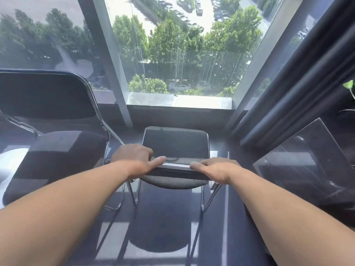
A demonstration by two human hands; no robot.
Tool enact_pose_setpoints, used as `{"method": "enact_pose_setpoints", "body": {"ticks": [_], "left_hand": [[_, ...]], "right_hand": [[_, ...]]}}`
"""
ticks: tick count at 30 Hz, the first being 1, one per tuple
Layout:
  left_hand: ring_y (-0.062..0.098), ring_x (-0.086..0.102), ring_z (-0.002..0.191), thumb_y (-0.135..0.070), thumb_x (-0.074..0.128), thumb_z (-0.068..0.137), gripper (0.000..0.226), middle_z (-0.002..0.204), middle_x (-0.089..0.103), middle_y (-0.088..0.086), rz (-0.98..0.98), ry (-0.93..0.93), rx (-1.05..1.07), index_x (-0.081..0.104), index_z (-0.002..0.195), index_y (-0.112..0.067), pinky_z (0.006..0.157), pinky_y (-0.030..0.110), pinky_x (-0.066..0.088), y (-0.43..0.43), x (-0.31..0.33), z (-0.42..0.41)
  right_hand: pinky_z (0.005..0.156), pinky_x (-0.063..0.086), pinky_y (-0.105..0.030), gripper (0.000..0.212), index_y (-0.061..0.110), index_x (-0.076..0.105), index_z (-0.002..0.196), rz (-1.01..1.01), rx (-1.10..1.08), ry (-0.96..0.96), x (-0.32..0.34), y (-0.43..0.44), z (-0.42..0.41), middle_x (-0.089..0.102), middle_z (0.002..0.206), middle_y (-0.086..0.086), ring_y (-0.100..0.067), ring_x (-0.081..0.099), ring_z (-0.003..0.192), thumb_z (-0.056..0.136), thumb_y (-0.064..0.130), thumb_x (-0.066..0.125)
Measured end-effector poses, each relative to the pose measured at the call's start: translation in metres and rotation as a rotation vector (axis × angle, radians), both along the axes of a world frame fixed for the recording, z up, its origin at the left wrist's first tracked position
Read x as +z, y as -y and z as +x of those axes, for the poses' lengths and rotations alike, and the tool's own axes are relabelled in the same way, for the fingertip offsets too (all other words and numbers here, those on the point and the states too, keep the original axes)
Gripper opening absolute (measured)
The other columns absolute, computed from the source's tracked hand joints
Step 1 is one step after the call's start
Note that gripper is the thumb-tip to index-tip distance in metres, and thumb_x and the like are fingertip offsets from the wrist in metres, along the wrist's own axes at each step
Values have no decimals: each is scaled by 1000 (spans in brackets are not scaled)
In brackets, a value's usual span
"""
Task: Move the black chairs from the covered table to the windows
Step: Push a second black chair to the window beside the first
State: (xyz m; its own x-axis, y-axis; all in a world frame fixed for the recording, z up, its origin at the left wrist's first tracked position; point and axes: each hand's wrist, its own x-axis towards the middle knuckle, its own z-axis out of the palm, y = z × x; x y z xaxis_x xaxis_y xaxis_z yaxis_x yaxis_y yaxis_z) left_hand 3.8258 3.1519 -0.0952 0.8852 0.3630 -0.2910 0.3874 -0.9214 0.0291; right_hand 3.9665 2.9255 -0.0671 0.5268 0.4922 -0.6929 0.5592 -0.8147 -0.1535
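Note:
A black mesh chair with chrome legs stands right in front of the window, its seat pointing toward the glass. My left hand grips the left end of its backrest top, fingers curled over the far side and thumb along the chrome rail. My right hand grips the right end of the same backrest. A second black chair with a padded seat stands to the left, also by the window.
Dark curtains hang at the right of the window. A glossy dark box or panel stands on the floor at the right. A green plant leaf shows at the right edge. Dark carpet with sunlit patches lies below.

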Motion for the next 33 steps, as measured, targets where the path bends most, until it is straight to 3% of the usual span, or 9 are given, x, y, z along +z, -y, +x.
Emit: {"method": "enact_pose_setpoints", "body": {"ticks": [6, 11, 16, 24, 28, 33], "left_hand": [[21, 58, 73, -88, 8, 75, 80, 74, 62, -7, 63, 144, -196, 59, 71, -28, 65, 34, 45, -30, -12, 18], [19, 57, 68, -87, 9, 78, 78, 67, 60, -8, 75, 198, -308, 58, 68, -26, 60, 33, 43, -48, -15, 26], [19, 60, 70, -91, 3, 76, 83, 68, 62, -9, 65, 210, -450, 56, 68, -27, 73, 36, 51, -77, -16, 49], [21, 58, 69, -90, -12, 71, 94, 73, 62, -6, 103, 239, -594, 57, 76, -26, 62, 35, 46, -97, -17, 82], [19, 53, 64, -90, -12, 71, 87, 68, 56, -7, 85, 252, -653, 49, 68, -27, 61, 34, 43, -107, -15, 90], [22, 53, 60, -87, -9, 76, 87, 64, 55, -3, 108, 299, -760, 49, 66, -22, 65, 38, 47, -132, -18, 105]], "right_hand": [[90, 39, -38, 70, 46, 59, 131, 40, -93, -21, 1, -1, -13, 59, 138, 15, -17, 50, 130, 89, 84, 18], [87, 38, -37, 75, 44, 58, 132, 50, -161, -36, -8, -7, -21, 59, 138, 12, -20, 51, 128, 84, 89, 21], [92, 42, -36, 83, 42, 61, 123, 73, -305, -75, -19, -20, -37, 63, 128, 11, -21, 56, 123, 73, 95, 20], [101, 43, -39, 85, 48, 54, 133, 95, -477, -74, -23, -34, -49, 63, 131, 11, -21, 56, 125, 72, 95, 19], [101, 40, -40, 98, 42, 53, 137, 92, -543, -86, -25, -47, -55, 58, 140, 9, -24, 53, 131, 65, 98, 17], [102, 44, -41, 76, 35, 60, 125, 168, -599, -135, -20, -69, -70, 65, 123, 4, -26, 57, 119, 83, 88, 24]]}}
